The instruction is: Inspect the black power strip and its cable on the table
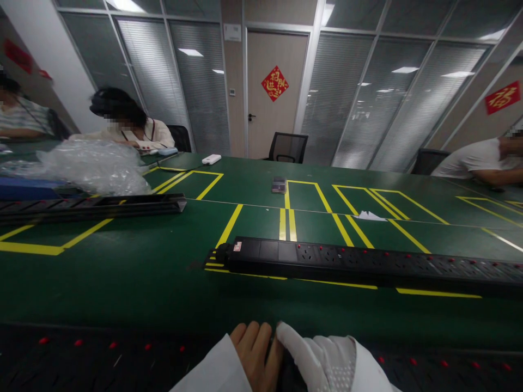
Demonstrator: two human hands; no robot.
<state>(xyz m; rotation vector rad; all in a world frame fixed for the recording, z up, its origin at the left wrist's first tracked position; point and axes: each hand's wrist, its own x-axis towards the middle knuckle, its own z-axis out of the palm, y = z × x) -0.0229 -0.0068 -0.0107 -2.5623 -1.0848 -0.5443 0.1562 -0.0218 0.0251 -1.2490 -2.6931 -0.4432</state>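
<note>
Along the bottom of the view, a black power strip [93,359] with red dots lies across the near part of the green worktop [163,294], its middle covered by both hands. The bare left hand [258,354] and gloved right hand [321,359] meet there, fingers bent (whether gripping or merely resting, I cannot tell). A band of green surface separates them from a second strip [368,267], which runs out at the right edge; a black channel [155,207] sits farther left.
</note>
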